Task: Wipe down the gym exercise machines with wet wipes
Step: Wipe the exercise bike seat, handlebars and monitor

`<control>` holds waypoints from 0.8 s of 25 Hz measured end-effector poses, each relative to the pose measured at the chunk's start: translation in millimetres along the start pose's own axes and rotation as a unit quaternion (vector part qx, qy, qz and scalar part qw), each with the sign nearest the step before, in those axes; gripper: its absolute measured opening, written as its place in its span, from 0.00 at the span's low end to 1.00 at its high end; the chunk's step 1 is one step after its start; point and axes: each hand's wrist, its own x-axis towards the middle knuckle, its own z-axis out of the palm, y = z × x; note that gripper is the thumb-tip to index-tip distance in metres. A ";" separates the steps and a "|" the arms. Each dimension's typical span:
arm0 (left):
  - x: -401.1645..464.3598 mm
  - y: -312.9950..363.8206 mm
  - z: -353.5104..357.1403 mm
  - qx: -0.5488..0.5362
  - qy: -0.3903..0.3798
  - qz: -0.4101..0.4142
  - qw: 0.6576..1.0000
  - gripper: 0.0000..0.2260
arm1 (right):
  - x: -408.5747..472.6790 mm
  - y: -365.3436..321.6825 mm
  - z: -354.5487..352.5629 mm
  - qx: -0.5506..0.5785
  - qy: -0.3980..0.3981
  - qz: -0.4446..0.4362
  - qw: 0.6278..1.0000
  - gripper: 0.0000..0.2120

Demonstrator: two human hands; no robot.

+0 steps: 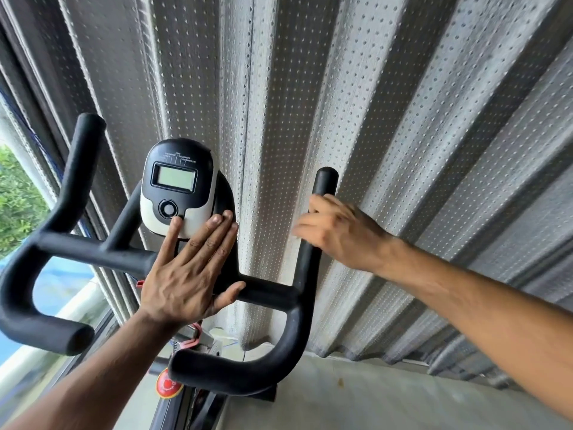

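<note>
Before you: matte black handlebars (266, 293), a black-and-white console (178, 187) with a pale green screen (176, 179), grey dotted curtains (387, 135) behind, a red knob (167, 384) near.

A pleated grey curtain (387, 125) with a fine pattern of small pale dots hangs across most of the view, its folds running down to a pale floor (356, 398); the curtain's hem rests on or just above that floor, which carries a small brownish spot; at the far left a dark window frame (40, 141) stands beside the curtain's edge; through the window (18, 197) green foliage shows, blurred, with a pale ledge and a bluish surface below it.
</note>
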 end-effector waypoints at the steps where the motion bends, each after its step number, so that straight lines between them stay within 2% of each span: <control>1: -0.2 0.0 -0.3 -0.001 -0.001 -0.001 1.000 0.38 | 6.6 20.3 0.1 0.005 0.035 0.019 0.999 0.13; 5: 0.5 -0.1 -0.8 -0.005 0.000 -0.002 1.000 0.37 | 30.6 67.7 -3.1 0.057 0.142 0.102 0.983 0.09; 6: 0.6 -1.0 -0.7 -0.008 0.001 -0.003 1.000 0.36 | 32.2 70.1 -0.5 0.091 0.173 0.148 0.969 0.08; 7: 0.3 -1.6 -0.4 -0.012 0.001 -0.005 1.000 0.36 | 31.1 69.7 4.6 0.161 0.211 0.221 0.939 0.06; 8: -0.1 -1.8 -0.3 -0.015 -0.002 -0.008 1.000 0.36 | 29.1 67.4 9.8 0.280 0.249 0.312 0.873 0.05; 9: -0.5 -1.4 -0.6 -0.016 -0.005 -0.010 1.000 0.36 | 27.4 63.2 16.0 0.441 0.282 0.387 0.759 0.07; 10: -0.8 -0.9 -1.1 -0.016 -0.008 -0.010 1.000 0.36 | 27.4 55.8 20.3 0.598 0.296 0.424 0.612 0.08; 11: -0.6 -0.6 -1.4 -0.015 -0.010 -0.010 1.000 0.36 | 26.3 49.7 28.0 0.707 0.305 0.423 0.478 0.08; 12: -0.1 -0.8 -1.3 -0.016 -0.011 -0.009 1.000 0.36 | 24.8 46.4 38.6 0.764 0.310 0.405 0.395 0.09; 13: 0.3 -1.5 -1.0 -0.017 -0.010 -0.008 1.000 0.36 | 24.9 42.8 46.3 0.788 0.312 0.392 0.357 0.12; 16: -0.7 -2.2 -0.3 -0.016 0.000 -0.004 1.000 0.35 | 30.7 32.4 55.3 0.801 0.322 0.386 0.326 0.26; 17: -0.8 -2.0 -0.2 -0.016 0.004 -0.002 1.000 0.35 | 32.3 31.3 57.4 0.801 0.328 0.389 0.316 0.26; 20: -0.4 -2.2 -0.7 -0.018 0.007 -0.002 1.000 0.35 | 31.8 32.9 68.9 0.789 0.363 0.394 0.302 0.10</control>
